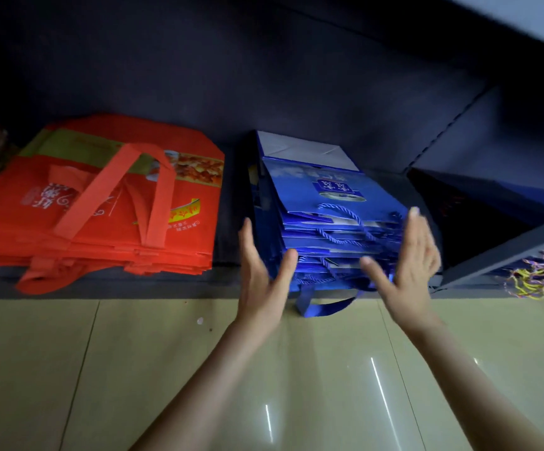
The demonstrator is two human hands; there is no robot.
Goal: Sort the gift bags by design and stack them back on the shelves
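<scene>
Blue bags (324, 193) lie lengthwise front-to-back, handles outward.

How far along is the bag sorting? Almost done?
Done, it seems: the red bags lie stacked on the shelf. In hand: the left hand and right hand, fingers straight, flank the blue bags, apparently squaring that stack. Left: bags with multicoloured cord handles in the right-hand compartment look untidy; others out of view, I cannot tell.

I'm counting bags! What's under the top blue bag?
More flat blue bags lie stacked under the top blue bag, rope handles poking out. Their printed fronts are covered, so the count is unclear.
</scene>
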